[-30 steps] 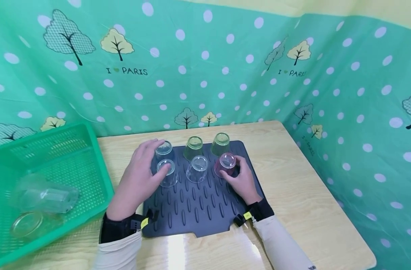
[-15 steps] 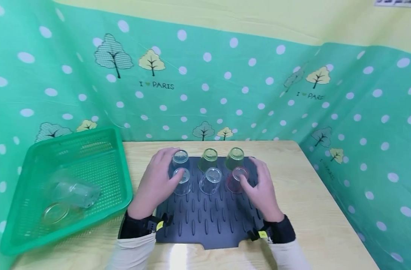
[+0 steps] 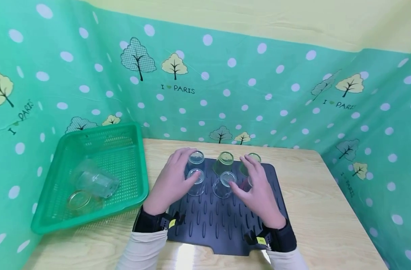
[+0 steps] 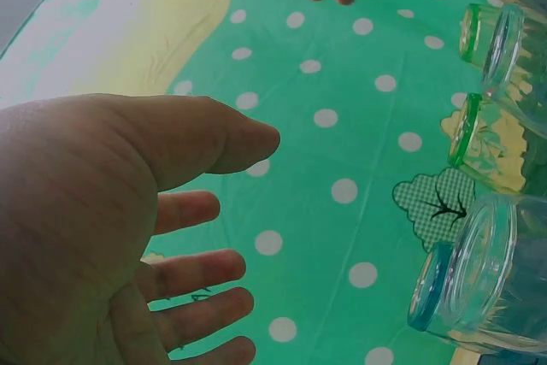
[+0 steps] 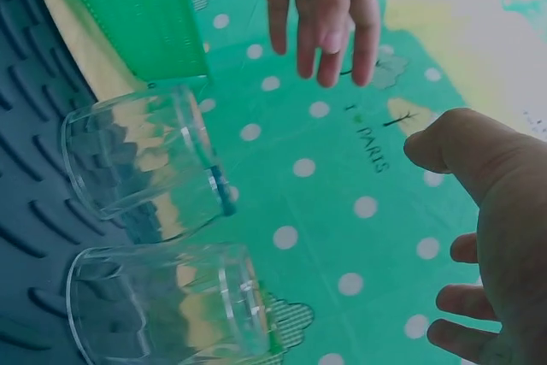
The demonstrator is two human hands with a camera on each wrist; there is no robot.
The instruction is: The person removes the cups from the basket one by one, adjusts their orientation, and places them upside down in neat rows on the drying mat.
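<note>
Your left hand (image 3: 173, 180) lies with fingers straight and relaxed against the two clear upturned plastic cups (image 3: 196, 176) at the left of the dark ribbed drying mat (image 3: 222, 219); the head view cannot settle whether it touches them, and the left wrist view shows the palm apart from them. Your right hand (image 3: 257, 189), fingers spread and loose, hovers over the pink upturned cup (image 3: 245, 183), hiding nearly all of it and part of the green cup (image 3: 254, 157) behind. Beyond, on the wooden surface (image 3: 306, 187), the green mesh basket (image 3: 124, 187) holds clear cups, blurred and hard to count.
</note>
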